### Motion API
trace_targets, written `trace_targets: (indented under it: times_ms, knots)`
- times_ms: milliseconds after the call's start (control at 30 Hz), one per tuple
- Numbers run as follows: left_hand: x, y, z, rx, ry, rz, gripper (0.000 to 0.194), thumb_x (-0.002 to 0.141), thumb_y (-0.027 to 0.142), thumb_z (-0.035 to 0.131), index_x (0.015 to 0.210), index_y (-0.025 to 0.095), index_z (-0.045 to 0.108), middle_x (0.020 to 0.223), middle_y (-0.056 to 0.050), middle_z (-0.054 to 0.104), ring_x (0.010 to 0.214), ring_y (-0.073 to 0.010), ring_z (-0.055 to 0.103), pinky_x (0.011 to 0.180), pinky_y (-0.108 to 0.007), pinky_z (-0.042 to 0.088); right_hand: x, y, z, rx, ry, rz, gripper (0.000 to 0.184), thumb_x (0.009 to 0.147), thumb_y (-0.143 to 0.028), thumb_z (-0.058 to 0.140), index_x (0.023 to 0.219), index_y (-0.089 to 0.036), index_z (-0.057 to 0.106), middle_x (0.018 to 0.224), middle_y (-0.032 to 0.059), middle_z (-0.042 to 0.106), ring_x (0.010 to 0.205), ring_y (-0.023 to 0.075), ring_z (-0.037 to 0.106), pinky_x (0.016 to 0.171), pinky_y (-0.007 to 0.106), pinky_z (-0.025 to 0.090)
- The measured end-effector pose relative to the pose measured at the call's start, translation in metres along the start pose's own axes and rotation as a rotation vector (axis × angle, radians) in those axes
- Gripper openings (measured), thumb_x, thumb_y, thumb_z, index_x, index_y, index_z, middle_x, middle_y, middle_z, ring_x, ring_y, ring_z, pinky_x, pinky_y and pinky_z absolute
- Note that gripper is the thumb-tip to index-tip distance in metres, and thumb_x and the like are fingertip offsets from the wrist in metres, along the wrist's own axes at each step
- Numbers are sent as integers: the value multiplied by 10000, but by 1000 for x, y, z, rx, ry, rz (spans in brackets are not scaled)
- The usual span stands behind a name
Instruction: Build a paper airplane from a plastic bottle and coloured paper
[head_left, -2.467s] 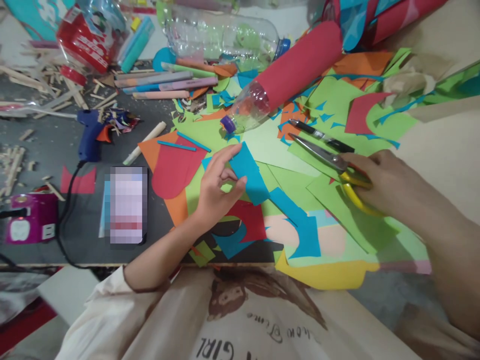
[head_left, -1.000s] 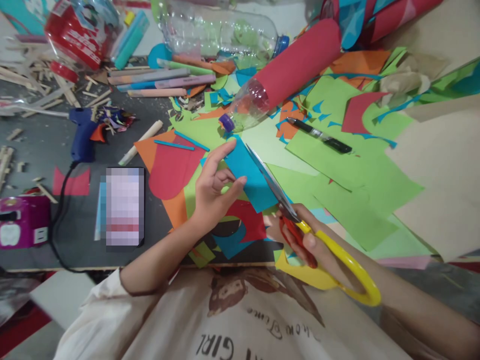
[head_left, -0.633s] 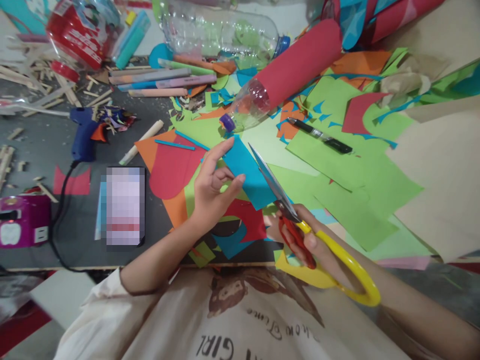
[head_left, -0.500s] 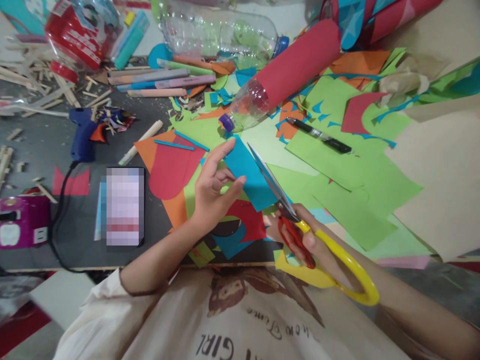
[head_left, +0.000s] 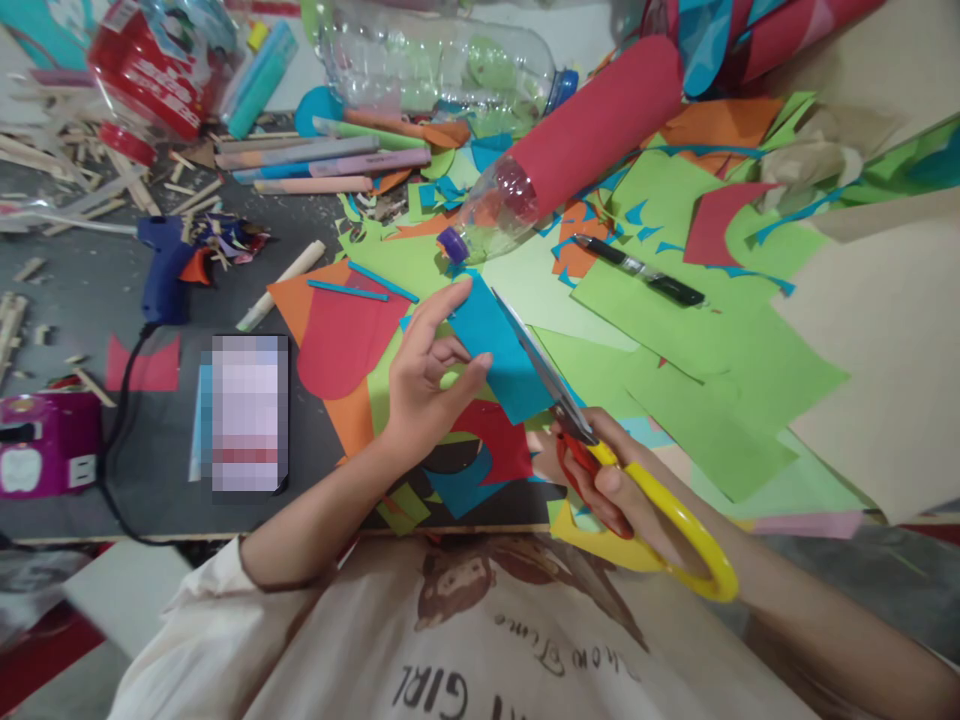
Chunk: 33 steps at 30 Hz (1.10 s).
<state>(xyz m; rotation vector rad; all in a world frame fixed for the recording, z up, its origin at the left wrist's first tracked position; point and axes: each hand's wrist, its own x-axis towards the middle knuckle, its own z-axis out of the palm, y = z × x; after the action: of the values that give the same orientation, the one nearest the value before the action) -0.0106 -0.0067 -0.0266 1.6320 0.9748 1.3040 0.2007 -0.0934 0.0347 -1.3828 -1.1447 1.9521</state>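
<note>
Between the fingers and thumb of my left hand (head_left: 424, 380) is a piece of blue paper (head_left: 504, 350), held above the scraps. My right hand (head_left: 611, 470) grips scissors (head_left: 551, 375) with one yellow and one red handle. Their blades lie along the right edge of the blue paper and look nearly closed. Two thin blue strips (head_left: 364, 285) rest on a red paper shape (head_left: 345, 335) left of my left hand. Beneath my hands is a red paper offcut with a curved edge (head_left: 499, 440).
A clear bottle wrapped in red paper (head_left: 600, 130) lies behind the blue paper. Green sheets (head_left: 712, 400) and a black pen (head_left: 637, 270) are on the right. A blue glue gun (head_left: 166, 270), a phone (head_left: 250, 415) and several markers (head_left: 330, 165) lie on the left and at the back.
The yellow handle has swung inward toward the red one, and the scissor blades have drawn closer together at the blue paper's edge. My left hand has stayed nearly still.
</note>
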Motion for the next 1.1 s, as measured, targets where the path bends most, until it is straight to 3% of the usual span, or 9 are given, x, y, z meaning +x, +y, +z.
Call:
trace_targets:
  times_ms: [467, 833, 1100]
  knots:
    - [1, 7, 0, -47, -12, -79, 550, 885, 341, 683, 1405, 327, 506, 1192, -72, 653, 600, -62, 571, 550, -206, 526, -2, -3, 3, -46, -16, 29, 562, 830, -759, 504, 1070, -253, 456, 575, -100, 370, 406, 61, 219, 372, 232, 250]
    - [1, 6, 0, -70, -22, -84, 557, 880, 341, 688, 1406, 351, 503, 1355, -80, 578, 624, -43, 573, 547, -182, 514, -1, -6, 7, -25, 49, 77, 623, 754, -803, 555, 1044, -256, 485, 562, -94, 366, 419, 74, 259, 360, 237, 224]
    - [1, 8, 0, -95, -28, -105, 551, 884, 333, 687, 1403, 349, 505, 1140, -50, 663, 620, -68, 589, 552, -198, 515, -2, -2, 9, 7, 68, 74, 591, 775, -763, 576, 1065, -257, 482, 538, -111, 360, 384, 65, 240, 364, 248, 231]
